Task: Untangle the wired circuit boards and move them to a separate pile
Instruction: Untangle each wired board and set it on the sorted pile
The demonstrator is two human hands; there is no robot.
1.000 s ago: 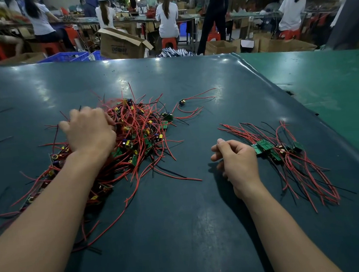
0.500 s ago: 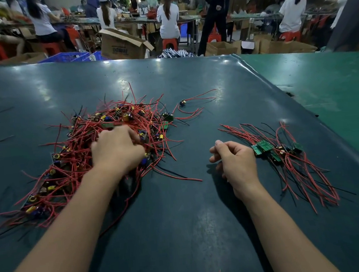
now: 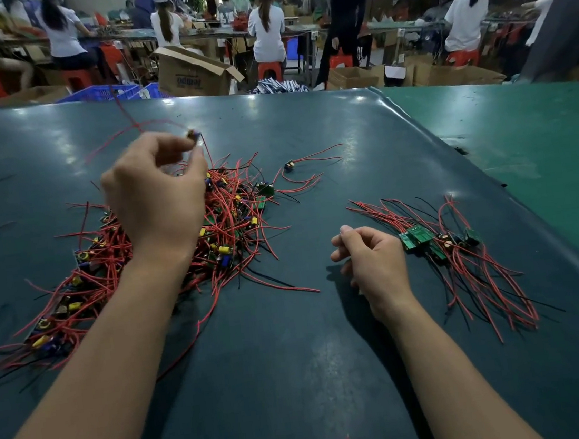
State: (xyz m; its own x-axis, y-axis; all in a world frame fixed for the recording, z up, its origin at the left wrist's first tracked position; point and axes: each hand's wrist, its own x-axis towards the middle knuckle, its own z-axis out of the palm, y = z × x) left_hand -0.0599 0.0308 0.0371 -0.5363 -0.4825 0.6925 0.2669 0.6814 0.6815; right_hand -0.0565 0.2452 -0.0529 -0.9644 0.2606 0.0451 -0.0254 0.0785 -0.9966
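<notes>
Dark mat (image 3: 299,380): left hand (image 3: 155,198) pinches wired board (image 3: 193,135) above tangle (image 3: 175,246); right hand (image 3: 376,263) curled, empty.

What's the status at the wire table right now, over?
Left hand pinching one wired board, raised above tangled pile. Right hand curled, empty, beside sorted pile. Board's red wires look clear of the tangle.

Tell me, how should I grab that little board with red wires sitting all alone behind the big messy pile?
Probably pinch the lone board itself from above, with a thumb and a finger on opposite edges. Its red wires trail off to the right, lying loose and apart from the tangled pile, so lifting by the stiff board should keep them from snagging.
</notes>
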